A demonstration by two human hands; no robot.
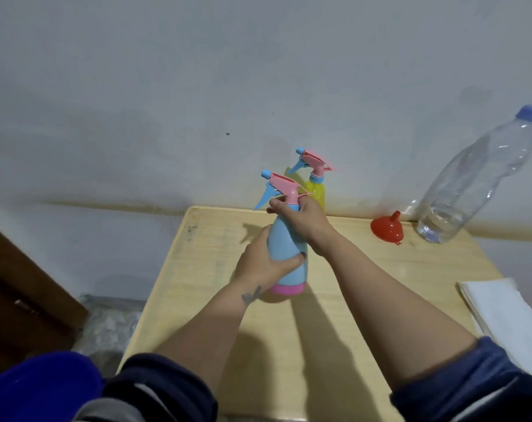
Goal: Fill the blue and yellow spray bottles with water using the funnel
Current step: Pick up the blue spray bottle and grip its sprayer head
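The light-blue plastic spray bottle with a pink base band (286,254) stands upright near the middle of the pale wooden table (334,315); the left hand (264,263) wraps round its body, thumb across the front; the right hand (304,217) grips its neck under the pink-and-blue trigger head (278,187); behind it, against the wall, stands the yellow spray bottle (315,190); to the right lie the small red plastic funnel (386,228), mouth down, and a clear plastic water bottle with a blue cap (471,181); folded white paper (502,309) sits at the table's right edge.

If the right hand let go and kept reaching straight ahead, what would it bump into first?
Probably the yellow spray bottle, standing just behind the right hand near the wall. Depth is hard to judge, so it might slip past.
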